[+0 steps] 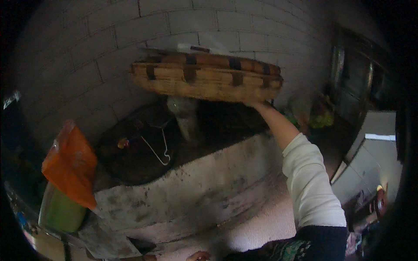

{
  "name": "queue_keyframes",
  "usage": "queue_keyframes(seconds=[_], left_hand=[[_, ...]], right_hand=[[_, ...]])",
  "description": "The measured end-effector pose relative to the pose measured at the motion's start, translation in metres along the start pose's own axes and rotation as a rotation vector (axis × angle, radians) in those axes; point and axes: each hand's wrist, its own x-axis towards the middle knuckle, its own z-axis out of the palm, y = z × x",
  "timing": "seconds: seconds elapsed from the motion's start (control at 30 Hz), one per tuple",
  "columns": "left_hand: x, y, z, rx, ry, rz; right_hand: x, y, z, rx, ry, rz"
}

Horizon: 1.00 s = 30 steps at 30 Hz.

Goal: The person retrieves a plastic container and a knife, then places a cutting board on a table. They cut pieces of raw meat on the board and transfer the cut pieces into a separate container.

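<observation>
A woven basket (209, 81) with dark bands around its side stands out in front of the block wall. My right hand (256, 103) reaches up to its lower right edge and grips it from below; most of the fingers are hidden by the basket. Beneath the basket, a pale, blurred upright object (186, 119) rises from a dark surface. Only a small part of my left hand (200, 256) shows at the bottom edge of the view, low and away from the basket. Whether it holds anything cannot be seen.
A stained concrete ledge (196, 176) runs across the front. A wire hanger (153, 150) lies on the dark surface (137, 169) behind it. At left, an orange bag (73, 163) covers a greenish container (62, 208). Blurred green things (321, 120) sit at right.
</observation>
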Motion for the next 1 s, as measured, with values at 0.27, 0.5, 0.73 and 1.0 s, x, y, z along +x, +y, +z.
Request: queue_keyframes(seconds=[0.27, 0.5, 0.73, 1.0], left_hand=[[-0.006, 0.036, 0.029, 0.125, 0.119, -0.327], [0.006, 0.051, 0.037, 0.189, 0.131, -0.163], [0.012, 0.056, 0.042, 0.25, 0.067, -0.151], [-0.002, 0.049, 0.044, -0.194, -0.047, -0.401]], right_hand=[[0.018, 0.019, 0.01, 0.289, -0.025, -0.067], [0.012, 0.019, -0.003, 0.621, 0.039, -0.123], [-0.003, 0.003, -0.009, 1.021, 0.103, -0.222], [-0.041, -0.039, -0.05, 0.813, -0.445, 0.27]])
